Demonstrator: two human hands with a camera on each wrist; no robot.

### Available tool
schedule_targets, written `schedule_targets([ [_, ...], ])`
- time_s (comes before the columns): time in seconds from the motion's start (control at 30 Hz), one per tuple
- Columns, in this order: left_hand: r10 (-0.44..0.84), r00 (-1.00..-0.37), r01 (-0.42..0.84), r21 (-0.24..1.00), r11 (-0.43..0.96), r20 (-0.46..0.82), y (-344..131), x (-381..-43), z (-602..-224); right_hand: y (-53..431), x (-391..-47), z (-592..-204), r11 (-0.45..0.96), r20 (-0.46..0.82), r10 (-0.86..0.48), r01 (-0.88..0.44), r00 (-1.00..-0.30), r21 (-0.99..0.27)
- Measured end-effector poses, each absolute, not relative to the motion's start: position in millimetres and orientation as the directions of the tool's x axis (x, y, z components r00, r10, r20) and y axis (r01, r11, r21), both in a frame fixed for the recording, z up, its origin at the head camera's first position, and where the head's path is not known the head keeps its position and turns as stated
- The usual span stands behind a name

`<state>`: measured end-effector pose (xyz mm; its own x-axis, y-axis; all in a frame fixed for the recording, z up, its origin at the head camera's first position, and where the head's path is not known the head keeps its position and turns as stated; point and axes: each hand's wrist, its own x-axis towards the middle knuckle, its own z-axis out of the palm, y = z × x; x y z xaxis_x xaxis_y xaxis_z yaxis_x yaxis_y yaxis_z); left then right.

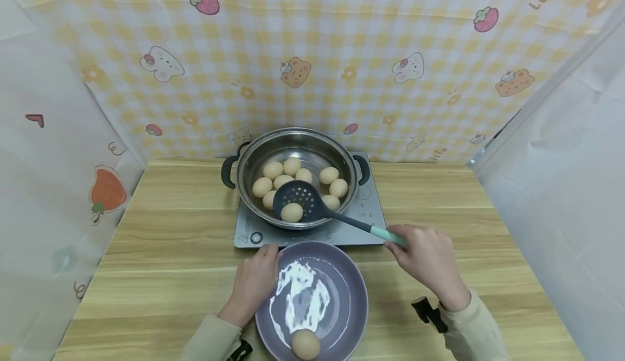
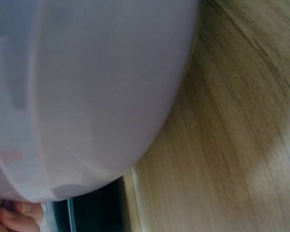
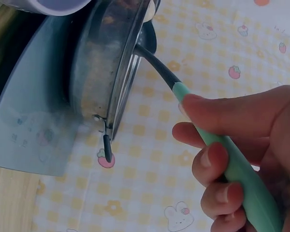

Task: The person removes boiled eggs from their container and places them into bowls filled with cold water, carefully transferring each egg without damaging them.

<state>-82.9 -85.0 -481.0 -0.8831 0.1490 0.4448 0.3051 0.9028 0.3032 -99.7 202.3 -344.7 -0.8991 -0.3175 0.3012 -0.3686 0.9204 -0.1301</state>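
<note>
- Currently, the left hand [image 1: 256, 277] grips the rim of the purple bowl [image 1: 342, 296] on its right; one egg [image 1: 305, 344] sits at the bowl's end nearest the person.
- The right hand [image 1: 427, 260] is wrapped round the handle of the slotted spoon [image 1: 342, 217]; its head, ahead and to the left, bears another egg [image 1: 292, 213] inside the pot [image 1: 317, 161].
- That egg could roll off if the right wrist twists, since it lies toward the head's near edge; a drop might crack it.
- The spoon could snag on the pot's near rim if raised too little; whether they touch, I cannot tell.
- A tilt by the left hand could send the bowl's egg rolling.
- Ahead of both hands, the pot's far side stands close to the patterned cloth [image 1: 346, 100], leaving little room there.
- Bare tabletop [image 1: 488, 241] lies right of the right hand and left of the left.
</note>
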Motion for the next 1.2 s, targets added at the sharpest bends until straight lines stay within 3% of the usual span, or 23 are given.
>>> schedule_targets([
  [0.77, 0.147, -0.882, 0.309, 0.315, 0.897, 0.448, -85.3, -84.1, -481.8, 204.8, -99.9, -330.6, 0.928, 0.070, -0.268, -0.276, -0.961, -0.249],
  [1.2, 0.145, -0.870, 0.321, 0.319, 0.892, 0.471, -84.6, -85.2, -482.7, 221.8, -82.5, -313.6, 0.927, 0.061, -0.253, -0.261, -0.965, -0.269],
])
